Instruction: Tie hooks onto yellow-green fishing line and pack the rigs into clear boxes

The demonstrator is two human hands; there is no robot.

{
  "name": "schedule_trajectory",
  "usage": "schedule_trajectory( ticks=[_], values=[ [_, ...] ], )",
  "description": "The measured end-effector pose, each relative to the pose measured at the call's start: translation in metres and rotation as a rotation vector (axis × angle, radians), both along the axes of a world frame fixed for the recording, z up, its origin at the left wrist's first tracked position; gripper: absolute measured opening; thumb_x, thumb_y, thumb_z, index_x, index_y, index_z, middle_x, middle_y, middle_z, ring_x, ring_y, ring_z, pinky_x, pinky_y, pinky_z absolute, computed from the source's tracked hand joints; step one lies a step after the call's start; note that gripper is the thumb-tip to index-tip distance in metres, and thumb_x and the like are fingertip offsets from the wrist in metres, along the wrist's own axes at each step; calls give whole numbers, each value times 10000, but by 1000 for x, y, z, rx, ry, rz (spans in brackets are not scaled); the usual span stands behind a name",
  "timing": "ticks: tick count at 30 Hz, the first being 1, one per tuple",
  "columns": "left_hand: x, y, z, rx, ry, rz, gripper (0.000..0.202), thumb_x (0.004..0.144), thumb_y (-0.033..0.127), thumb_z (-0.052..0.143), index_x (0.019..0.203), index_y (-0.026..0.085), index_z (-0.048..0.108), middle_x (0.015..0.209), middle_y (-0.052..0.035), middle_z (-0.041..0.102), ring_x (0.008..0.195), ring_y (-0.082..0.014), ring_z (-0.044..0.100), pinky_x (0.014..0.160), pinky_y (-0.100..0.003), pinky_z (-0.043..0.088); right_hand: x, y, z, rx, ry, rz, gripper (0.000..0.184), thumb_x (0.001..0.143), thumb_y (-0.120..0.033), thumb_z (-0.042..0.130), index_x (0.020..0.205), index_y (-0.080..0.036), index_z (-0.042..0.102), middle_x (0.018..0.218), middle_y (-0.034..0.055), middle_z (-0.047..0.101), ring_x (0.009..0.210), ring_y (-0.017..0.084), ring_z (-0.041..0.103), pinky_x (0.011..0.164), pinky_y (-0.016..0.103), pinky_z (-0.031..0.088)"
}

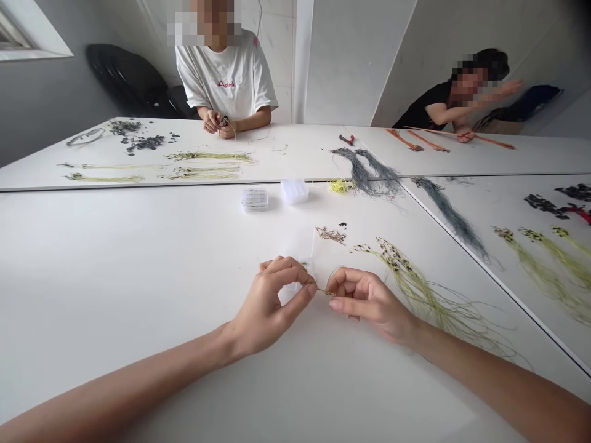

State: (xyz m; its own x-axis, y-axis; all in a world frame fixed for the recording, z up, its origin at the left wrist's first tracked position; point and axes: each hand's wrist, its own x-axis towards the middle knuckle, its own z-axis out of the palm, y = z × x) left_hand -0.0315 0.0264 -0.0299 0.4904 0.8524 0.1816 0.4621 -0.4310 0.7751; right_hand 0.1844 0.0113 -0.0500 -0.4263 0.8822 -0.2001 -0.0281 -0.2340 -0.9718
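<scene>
My left hand (272, 301) and my right hand (364, 301) meet over the white table (115, 277), both pinched on a thin yellow-green line (323, 291) that runs between their fingertips. What sits at the line's end is too small to make out. A clear plastic bag (305, 252) lies just beyond my fingers. Right of my right hand spreads a bundle of yellow-green lines with dark ends (415, 283). A small pile of tiny hooks (330, 234) lies a little farther away.
Two small clear boxes (255, 199) (294, 191) stand near the table's far edge. Grey line bundles (369, 172) lie to the right. A person in a white shirt (226, 74) works opposite; another person in black (443, 101) handles orange lines at the far right.
</scene>
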Motion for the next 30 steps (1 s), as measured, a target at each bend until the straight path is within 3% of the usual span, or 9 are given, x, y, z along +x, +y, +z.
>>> schedule_trajectory(
  ticks=[15, 30],
  values=[
    [0, 1, -3, 20, 26, 49, 133, 936, 250, 500, 839, 225, 586, 883, 23, 628, 863, -156, 562, 916, -372, 315, -6, -4, -5, 38, 35, -117, 186, 805, -330, 699, 820, -174, 600, 616, -28, 528, 547, 93, 455, 496, 227, 381],
    [0, 0, -3, -12, -23, 78, 138, 947, 263, 494, 849, 228, 585, 916, 32, 621, 890, -151, 553, 925, -352, 311, -8, -8, -7, 48, 121, -120, 130, 854, -282, 665, 865, -158, 628, 631, -3, 604, 544, 96, 532, 517, 237, 451]
  ],
)
